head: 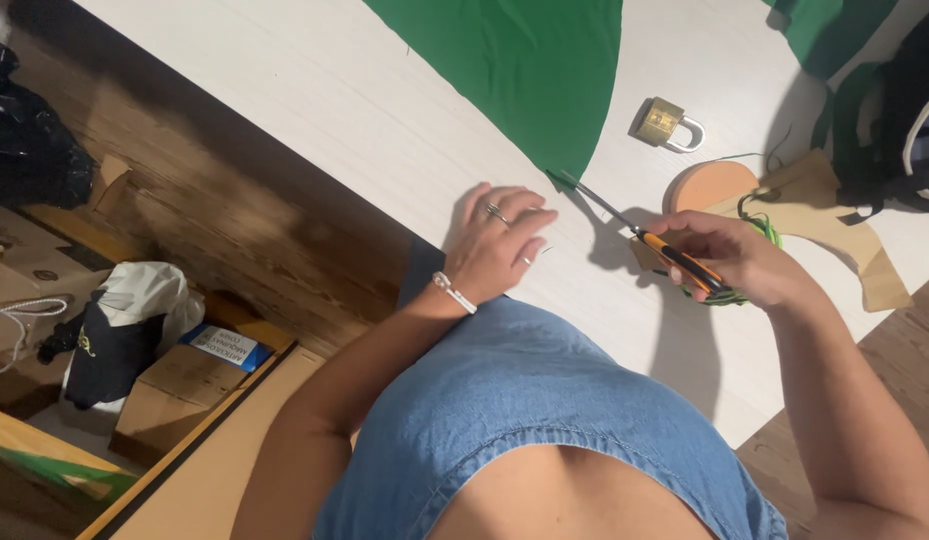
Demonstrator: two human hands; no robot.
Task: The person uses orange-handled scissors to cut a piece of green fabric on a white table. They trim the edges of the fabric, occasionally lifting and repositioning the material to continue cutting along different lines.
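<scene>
Two hands are in view, both on the pale table (314,90) that runs across the upper half of the frame. I note the left hand (499,250) at centre, lying palm down on the tabletop, fingers stretched forward and slightly spread, rings on two of them and a light bracelet at the wrist. It holds nothing. I note the right hand (739,258) right of centre, fingers curled closed through the orange handles of a pair of scissors (639,235). The blades point toward the upper left, and their tips touch the lower point of the green fabric (524,60) spread at top centre. I cannot tell how far apart the blades stand.

Just above the right hand sits a round orange disc (709,183) beside pieces of brown paper (834,215). A brass padlock (666,124) lies further up, apart from the fabric edge. Cardboard boxes (174,390) and a black bag (29,140) occupy the floor at left.
</scene>
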